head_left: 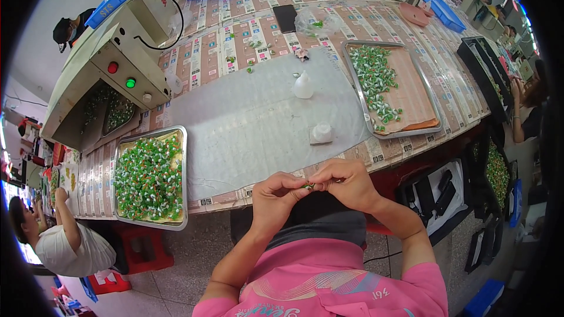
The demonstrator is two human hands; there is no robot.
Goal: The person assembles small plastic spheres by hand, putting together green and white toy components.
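Note:
Close in front of my body, just off the table's near edge, my left hand (277,195) and my right hand (345,183) meet at the fingertips. Pinched between them is a small green piece (308,185) with a hint of orange; its finer shape is too small to make out. Both hands have their fingers curled and closed on it. To the left, a metal tray (185,183) is heaped with small green, white and orange pieces (150,176). A second metal tray (420,76) at the right holds similar pieces (371,73) along its left side on pinkish paper.
A whitish sheet (241,123) covers the table's middle, bearing a white squeeze bottle (303,87) and a small white block (321,134). A beige machine (97,82) with red and green buttons stands at left. A dark phone (285,19) lies farther back. Other people sit at both sides.

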